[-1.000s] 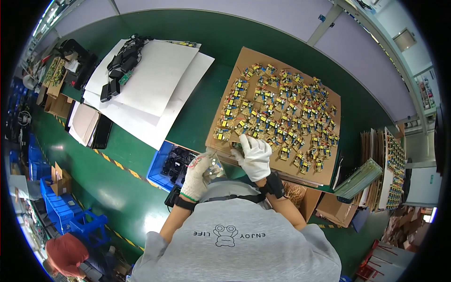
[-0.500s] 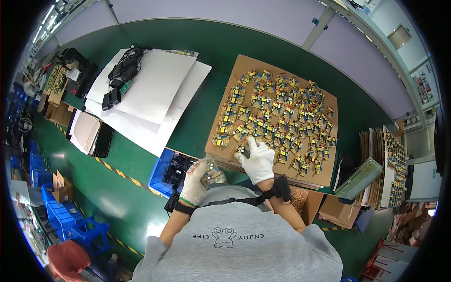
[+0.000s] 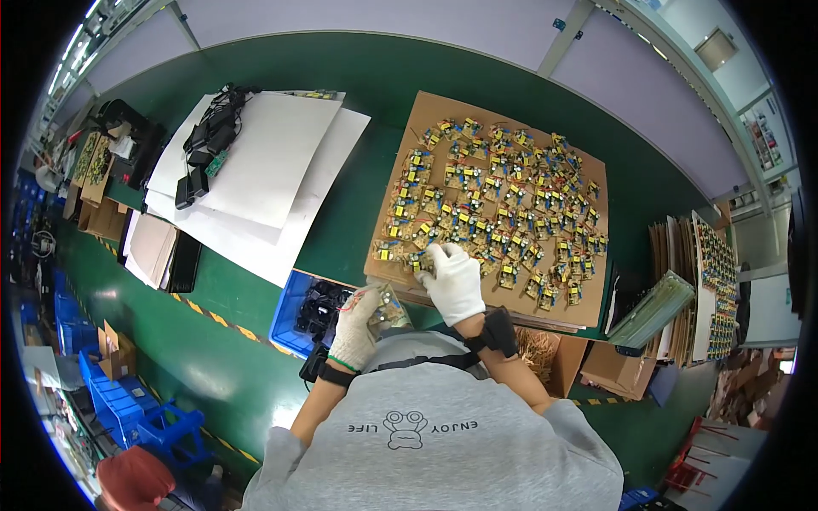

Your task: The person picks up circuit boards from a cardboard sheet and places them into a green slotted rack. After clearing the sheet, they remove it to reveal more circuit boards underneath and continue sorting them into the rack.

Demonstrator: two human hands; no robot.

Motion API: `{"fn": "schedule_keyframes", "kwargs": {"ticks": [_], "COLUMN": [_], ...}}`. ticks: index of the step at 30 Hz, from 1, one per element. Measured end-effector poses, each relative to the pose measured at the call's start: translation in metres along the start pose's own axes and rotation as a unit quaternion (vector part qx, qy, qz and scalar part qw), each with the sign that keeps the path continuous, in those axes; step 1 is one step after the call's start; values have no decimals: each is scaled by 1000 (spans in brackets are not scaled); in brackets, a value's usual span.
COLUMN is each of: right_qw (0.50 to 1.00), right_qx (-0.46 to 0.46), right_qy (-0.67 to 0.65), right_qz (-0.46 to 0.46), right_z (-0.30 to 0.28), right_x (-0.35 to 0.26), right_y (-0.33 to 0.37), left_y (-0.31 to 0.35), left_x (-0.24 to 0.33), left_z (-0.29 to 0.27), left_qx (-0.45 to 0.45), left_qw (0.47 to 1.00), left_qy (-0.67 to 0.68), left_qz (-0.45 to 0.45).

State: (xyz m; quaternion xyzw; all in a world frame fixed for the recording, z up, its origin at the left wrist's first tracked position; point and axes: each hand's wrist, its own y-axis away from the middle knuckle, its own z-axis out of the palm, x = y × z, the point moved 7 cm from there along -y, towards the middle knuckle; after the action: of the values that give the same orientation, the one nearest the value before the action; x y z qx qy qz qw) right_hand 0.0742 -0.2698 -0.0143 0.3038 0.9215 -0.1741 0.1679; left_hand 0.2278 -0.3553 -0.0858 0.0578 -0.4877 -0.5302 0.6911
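My left hand (image 3: 354, 330), in a knitted white glove, is closed on a small bunch of circuit boards (image 3: 391, 312); thin red wires show at its fingers. My right hand (image 3: 456, 285), also in a white glove, bends over the near edge of a cardboard sheet (image 3: 400, 274). Its thumb and fingertips close around one small circuit board (image 3: 416, 262) that rests at the sheet's front left. Many similar boards (image 3: 503, 196), with yellow and blue parts, cover the sheet in rough rows. The fingers partly hide the boards beneath.
A blue bin (image 3: 290, 317) of black parts stands by my left hand. White sheets (image 3: 281, 162) bearing black adapters (image 3: 213, 132) lie at the far left. A cardboard box (image 3: 564, 362) sits below the table's right edge; stacked panels (image 3: 669, 298) stand at right.
My right hand has moved left with the circuit board, which now sits beside the front-left board on the cardboard. My left hand keeps its hold near the same place. The view has shifted slightly.
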Motion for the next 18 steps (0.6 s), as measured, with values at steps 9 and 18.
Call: {"fn": "schedule_keyframes", "kwargs": {"ticks": [9, 18], "right_qw": [898, 828], "right_qx": [-2, 67], "right_qy": [-338, -464], "right_qz": [283, 308], "right_z": [17, 14], "right_x": [-7, 60], "right_y": [34, 43], "left_y": [-34, -19], "left_x": [-37, -16], "left_z": [23, 48], "left_qx": [32, 15], "left_qw": [991, 998], "left_qy": [-73, 26], "left_qz": [104, -52]}}
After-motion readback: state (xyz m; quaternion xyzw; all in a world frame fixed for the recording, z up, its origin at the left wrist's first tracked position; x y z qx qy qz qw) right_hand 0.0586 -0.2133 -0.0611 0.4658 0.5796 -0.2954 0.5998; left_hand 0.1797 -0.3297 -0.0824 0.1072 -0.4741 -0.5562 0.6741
